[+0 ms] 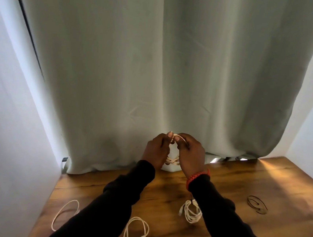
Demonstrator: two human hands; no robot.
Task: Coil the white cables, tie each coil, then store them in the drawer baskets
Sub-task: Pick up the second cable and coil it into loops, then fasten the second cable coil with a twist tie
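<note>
Single head-worn wide-angle view, looking forward and down, wooden table (241, 183) filling the lower frame close by, pale curtain (157, 61) straight ahead, white walls bending at both edges.

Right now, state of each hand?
Left hand: closed, pinching the top of the white cable coil.
Right hand: closed, pinching the same coil's top loop.

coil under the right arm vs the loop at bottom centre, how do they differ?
The coil is wound in many tight turns; the loop lies loose in about two wide turns. The coil sits partly under the right sleeve; the loop lies between both arms in full view. Both are white cable lying on the wooden table, untouched.
</note>
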